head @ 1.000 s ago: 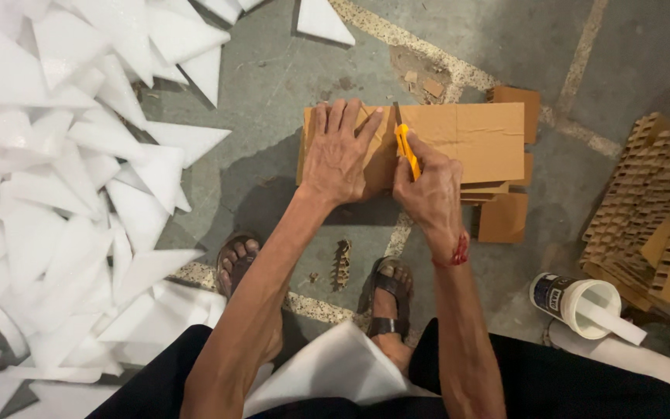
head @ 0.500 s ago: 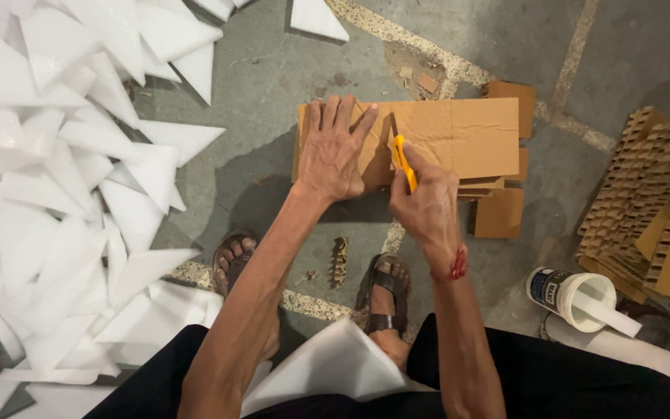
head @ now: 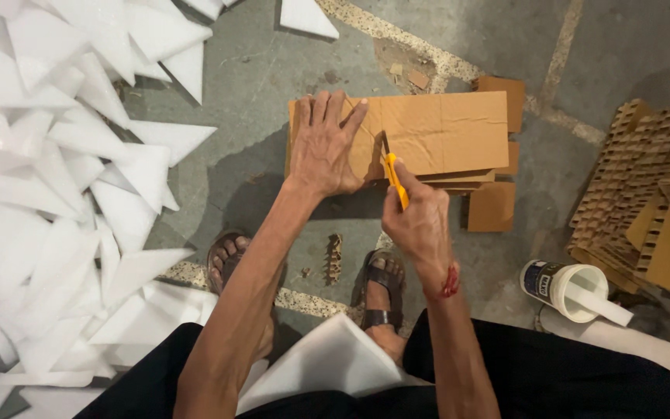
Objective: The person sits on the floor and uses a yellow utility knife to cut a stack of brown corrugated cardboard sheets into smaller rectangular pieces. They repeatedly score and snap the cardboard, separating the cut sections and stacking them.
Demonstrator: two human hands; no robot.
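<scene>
A flat brown cardboard sheet (head: 447,132) lies on a low stack of cardboard on the grey floor. My left hand (head: 324,147) is spread flat on the sheet's left part, pressing it down. My right hand (head: 420,225) grips a yellow utility knife (head: 394,177), its blade tip touching the sheet near its front edge, just right of my left hand. A red thread is tied round my right wrist.
Many white foam triangles (head: 63,202) are heaped on the left. Corrugated cardboard pieces (head: 645,209) are stacked at the right. A white cup with a stick (head: 575,291) stands by my right side. Small cardboard offcuts (head: 492,206) lie near the stack. My sandalled feet (head: 381,291) rest below it.
My right hand has drawn the knife toward me along the sheet, from its far part down to the near edge. My left hand has stayed pressed on the cardboard.
</scene>
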